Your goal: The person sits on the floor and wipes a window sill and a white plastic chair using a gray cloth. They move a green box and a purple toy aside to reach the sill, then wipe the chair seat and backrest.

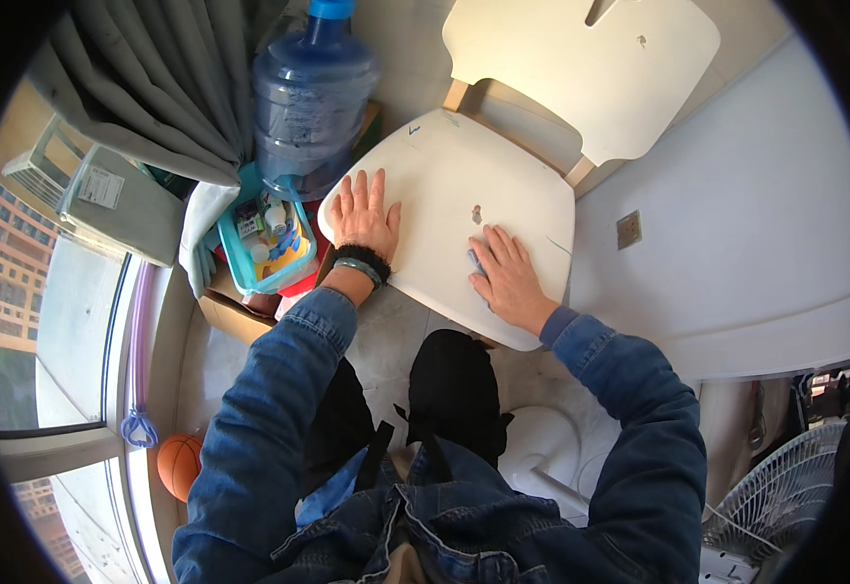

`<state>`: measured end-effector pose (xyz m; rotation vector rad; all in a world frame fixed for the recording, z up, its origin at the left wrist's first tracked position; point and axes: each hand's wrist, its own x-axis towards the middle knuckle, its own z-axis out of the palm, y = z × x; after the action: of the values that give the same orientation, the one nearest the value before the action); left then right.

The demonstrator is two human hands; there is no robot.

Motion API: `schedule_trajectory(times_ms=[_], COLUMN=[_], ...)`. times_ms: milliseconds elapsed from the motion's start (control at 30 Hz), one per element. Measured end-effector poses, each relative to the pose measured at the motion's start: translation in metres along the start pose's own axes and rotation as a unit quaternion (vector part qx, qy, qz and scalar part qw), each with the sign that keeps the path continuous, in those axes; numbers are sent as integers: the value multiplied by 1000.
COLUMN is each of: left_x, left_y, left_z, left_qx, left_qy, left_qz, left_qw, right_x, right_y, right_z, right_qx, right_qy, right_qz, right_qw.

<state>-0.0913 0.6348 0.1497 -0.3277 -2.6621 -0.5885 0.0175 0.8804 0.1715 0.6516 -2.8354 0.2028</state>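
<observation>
A white chair (pixel 439 171) stands in front of me, its seat bearing a few pen-like marks and a worn spot (pixel 477 213). My left hand (pixel 363 219) lies flat on the left edge of the seat, fingers spread, with a black band and a bead-like bangle at the wrist. On the right front part of the seat rests my right hand (pixel 506 277), pressing down a small bluish-grey piece (pixel 480 269), perhaps a cloth or sponge, mostly hidden under the palm and thumb. The chair's backrest (pixel 585 80) rises at the far side.
Left of the chair are a large blue water bottle (pixel 315 109), a turquoise plastic bin (pixel 301 274) with small containers, and a cardboard box (pixel 231 317). A basketball (pixel 179 466) lies by the window. A white panel with a socket (pixel 628 229) and a fan (pixel 782 489) are at right.
</observation>
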Motion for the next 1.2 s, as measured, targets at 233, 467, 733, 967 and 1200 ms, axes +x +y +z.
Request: schedule_trajectory(times_ms=[233, 467, 733, 967, 1200], left_x=[-1, 2, 3, 3, 5], left_y=[1, 1, 7, -1, 5], left_z=[-4, -1, -4, 1, -4], left_qx=[-3, -12, 14, 19, 8], left_qy=[-21, -22, -19, -25, -48], left_qz=[-9, -22, 28, 35, 20], left_qw=[1000, 999, 999, 999, 999], right_x=[75, 93, 21, 101, 174], right_y=[89, 100, 15, 126, 183], right_z=[35, 48, -4, 48, 71], right_qx=[-61, -69, 9, -62, -111], right_qy=[32, 47, -11, 37, 62], right_qz=[91, 127, 7, 130, 293], right_qw=[993, 988, 1000, 989, 948])
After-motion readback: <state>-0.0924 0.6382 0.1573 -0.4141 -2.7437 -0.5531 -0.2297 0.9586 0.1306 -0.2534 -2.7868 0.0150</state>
